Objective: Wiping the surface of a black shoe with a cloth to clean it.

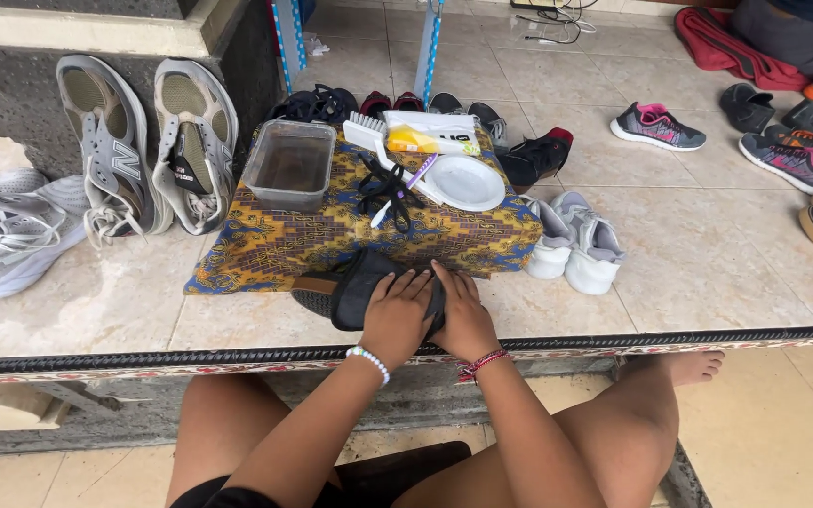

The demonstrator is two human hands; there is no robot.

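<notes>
We've got both hands, left [397,315] and right [460,315], clamped around the black shoe [355,292] at the near edge of the patterned cloth [275,240] (laces [386,193] already out), so next probably means reaching the brush [374,141].

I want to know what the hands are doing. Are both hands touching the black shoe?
Touching. The head view shows the left hand and right hand pressed flat on the black shoe, fingers lying across it with no gap.
</notes>
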